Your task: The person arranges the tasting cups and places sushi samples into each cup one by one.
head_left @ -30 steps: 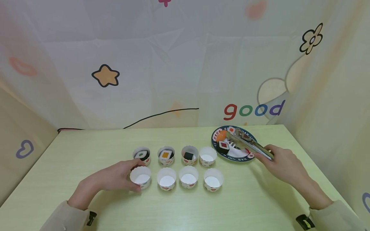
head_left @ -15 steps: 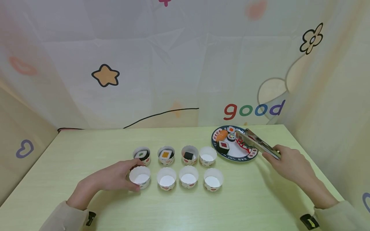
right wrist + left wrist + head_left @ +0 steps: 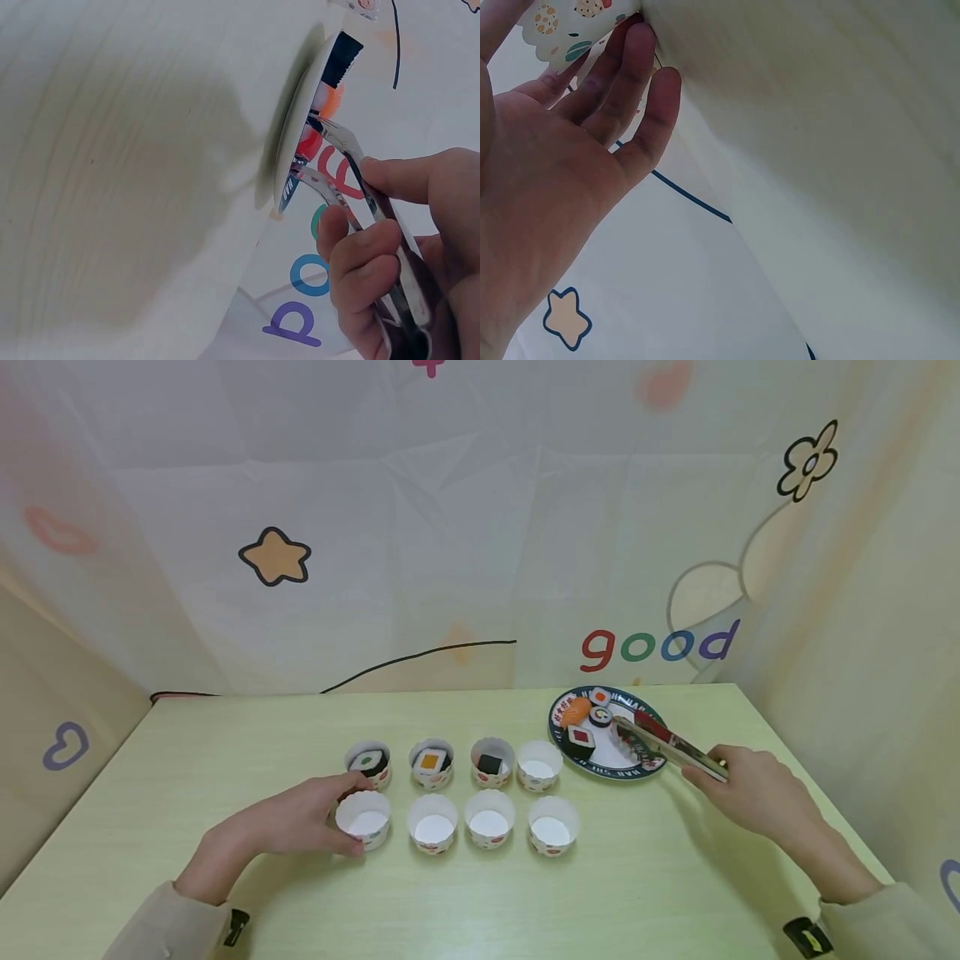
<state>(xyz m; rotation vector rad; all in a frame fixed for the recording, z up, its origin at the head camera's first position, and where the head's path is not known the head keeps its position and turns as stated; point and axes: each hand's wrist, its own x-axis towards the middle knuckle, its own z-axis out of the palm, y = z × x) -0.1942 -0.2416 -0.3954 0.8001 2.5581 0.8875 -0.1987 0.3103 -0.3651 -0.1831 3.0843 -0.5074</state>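
Observation:
My left hand (image 3: pixel 300 818) holds the front-left paper cup (image 3: pixel 363 820) between thumb and fingers; its scalloped, printed rim (image 3: pixel 581 19) shows in the left wrist view. In my right hand (image 3: pixel 757 806) are metal tongs (image 3: pixel 686 755), gripped near their joined end. The tong tips stand apart over the right part of a blue-rimmed plate (image 3: pixel 607 772), on either side of a red sushi piece (image 3: pixel 308 142), mostly covered in the head view. Left of the tips on the plate lie an orange-topped sushi (image 3: pixel 576 712), a black-wrapped roll (image 3: pixel 579 743) and two small rolls (image 3: pixel 600 717).
Paper cups stand in two rows. Three back-row cups hold sushi: a green-centred roll (image 3: pixel 367 763), a yellow-centred one (image 3: pixel 431 762) and a black-wrapped piece (image 3: pixel 490 765). Bare white bottoms show in the back-right cup (image 3: pixel 538 767) and the front row. A printed curtain (image 3: pixel 450 527) hangs behind the table.
The tongs have shifted right across the plate, off the small rolls, and their tips have come down around the red piece. The left hand has nudged its cup slightly left.

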